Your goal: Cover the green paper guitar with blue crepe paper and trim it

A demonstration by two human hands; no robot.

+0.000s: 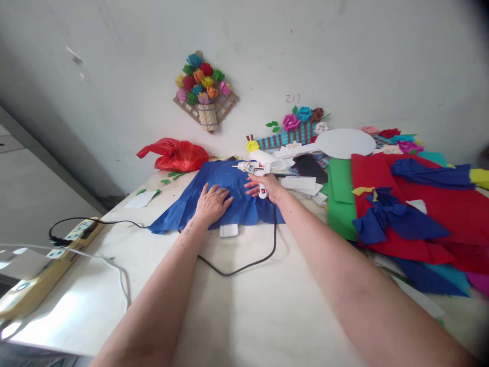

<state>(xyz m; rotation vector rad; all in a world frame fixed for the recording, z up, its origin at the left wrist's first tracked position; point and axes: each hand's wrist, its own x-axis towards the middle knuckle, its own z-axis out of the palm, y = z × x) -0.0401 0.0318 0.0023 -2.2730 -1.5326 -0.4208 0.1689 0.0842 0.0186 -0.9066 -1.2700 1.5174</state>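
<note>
Cream table [244, 316], w/ blue sheet [239, 206] spread across the far half, red bag [181, 155] just off its far L. Hands apart, folks: L hand [213, 204] lies flat on the sheet; R hand [272, 187] is wrapped round the glue gun [252, 168], over the sheet's R part, nozzle pointing L. White slip [229, 231] by the sheet's near edge.

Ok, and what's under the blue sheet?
Around the blue sheet, the table shows. A black cord reaches its left corner, apparently passing beneath. A small white piece sits at the near edge, perhaps partly tucked under. Anything else beneath is covered.
</note>
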